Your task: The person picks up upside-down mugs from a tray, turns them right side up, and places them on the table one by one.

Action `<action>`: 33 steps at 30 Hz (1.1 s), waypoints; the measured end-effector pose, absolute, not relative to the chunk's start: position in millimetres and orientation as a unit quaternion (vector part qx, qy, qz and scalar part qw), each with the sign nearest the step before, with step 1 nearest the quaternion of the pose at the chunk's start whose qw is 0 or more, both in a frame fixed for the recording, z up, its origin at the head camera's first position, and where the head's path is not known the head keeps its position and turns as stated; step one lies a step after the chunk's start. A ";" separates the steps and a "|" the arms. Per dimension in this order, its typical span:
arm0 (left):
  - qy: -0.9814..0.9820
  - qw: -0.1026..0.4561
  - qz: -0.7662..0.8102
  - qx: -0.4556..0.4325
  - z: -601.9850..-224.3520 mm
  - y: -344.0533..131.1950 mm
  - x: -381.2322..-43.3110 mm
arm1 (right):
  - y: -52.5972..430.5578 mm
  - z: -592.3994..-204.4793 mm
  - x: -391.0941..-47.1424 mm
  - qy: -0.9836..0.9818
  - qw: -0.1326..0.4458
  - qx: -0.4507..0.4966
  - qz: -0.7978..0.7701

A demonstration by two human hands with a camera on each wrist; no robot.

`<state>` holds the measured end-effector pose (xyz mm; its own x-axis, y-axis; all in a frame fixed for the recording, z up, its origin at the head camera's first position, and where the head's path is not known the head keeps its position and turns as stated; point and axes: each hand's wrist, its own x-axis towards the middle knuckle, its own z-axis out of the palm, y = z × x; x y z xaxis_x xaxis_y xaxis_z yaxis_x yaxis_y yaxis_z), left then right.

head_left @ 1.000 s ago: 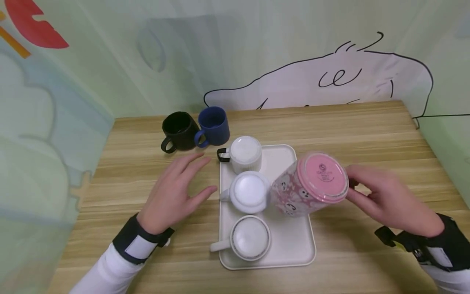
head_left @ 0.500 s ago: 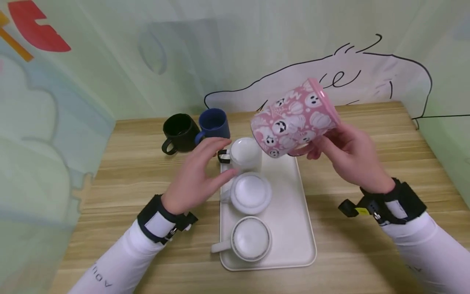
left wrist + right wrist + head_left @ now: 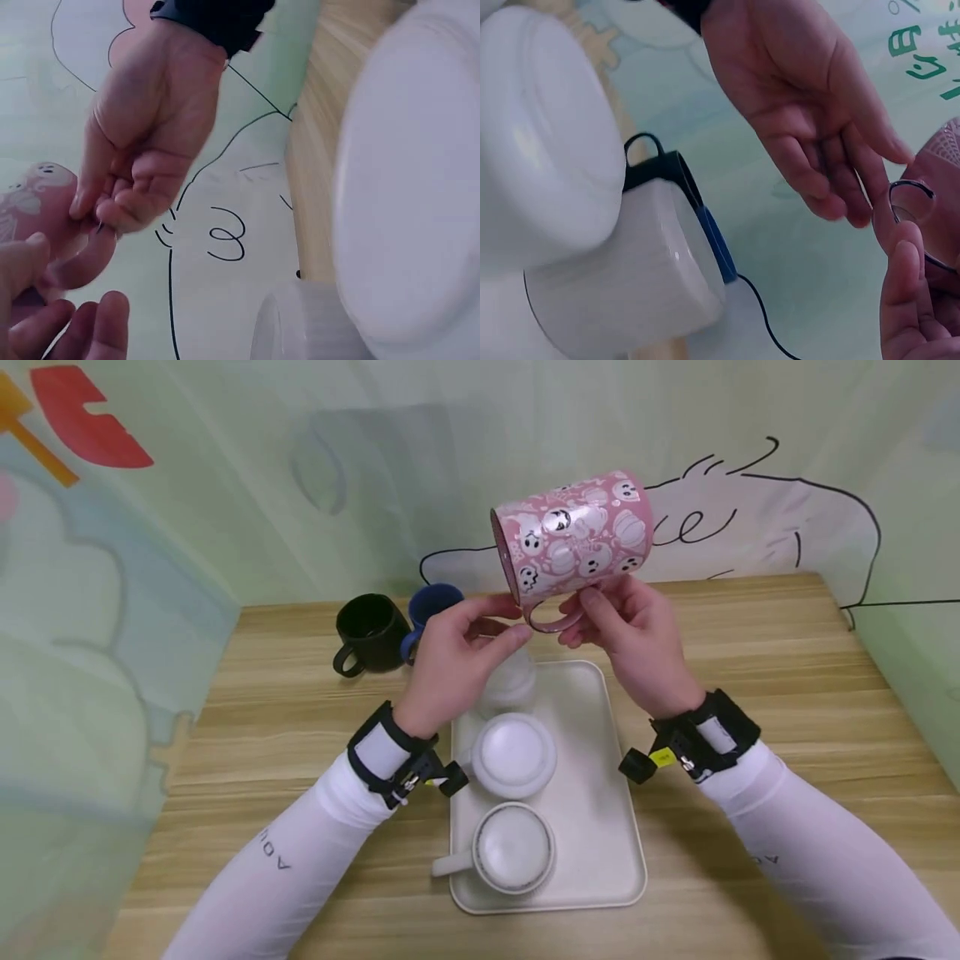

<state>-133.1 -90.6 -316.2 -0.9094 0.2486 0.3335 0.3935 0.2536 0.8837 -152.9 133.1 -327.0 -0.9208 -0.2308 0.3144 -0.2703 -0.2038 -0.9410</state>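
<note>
A pink mug (image 3: 573,535) printed with white ghosts and pumpkins is held up on its side above the table, its mouth facing left. My right hand (image 3: 633,639) pinches the mug's handle from below. At the rim beside the handle, my left hand (image 3: 465,660) has its thumb and forefinger on the mug, pinching its edge; its other fingers hang loosely. Below stand upside-down white mugs on a white tray (image 3: 588,860): a front one (image 3: 513,846), a middle one (image 3: 513,754), and a rear one (image 3: 510,681) partly covered by my left hand.
A black mug (image 3: 371,631) and a blue mug (image 3: 433,603) stand upright behind the tray to the left; my left hand partly covers the blue one. The wooden table (image 3: 750,693) ends at a printed cloth backdrop (image 3: 375,485).
My right hand has lifted the pink mug from the tray, moved it up and left, and tipped it onto its side. My left hand has risen rightward to meet its rim.
</note>
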 end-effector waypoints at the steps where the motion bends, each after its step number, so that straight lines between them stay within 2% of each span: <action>1: -0.784 0.064 -0.584 -0.202 -315.7 -89.6 -135.3 | 129.4 -327.8 -154.0 -0.618 0.005 0.190 0.763; 10: -0.724 0.038 -0.672 -0.152 -314.9 -87.0 -147.8 | 105.3 -334.1 -159.9 -0.528 -0.046 0.150 0.835; 21: -0.759 0.097 -0.627 -0.144 -313.7 -94.1 -156.1 | 103.2 -334.5 -164.2 -0.585 -0.101 0.158 0.789; 33: -0.825 0.114 -0.537 -0.135 -316.7 -114.0 -164.6 | 133.6 -331.0 -145.5 -0.695 -0.143 0.181 0.681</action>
<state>-164.6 -114.0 -316.7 -0.9375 0.1002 0.3332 0.3453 0.3869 0.8550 -145.5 133.6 -331.0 -0.8941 -0.4453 0.0476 -0.0569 0.0074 -0.9984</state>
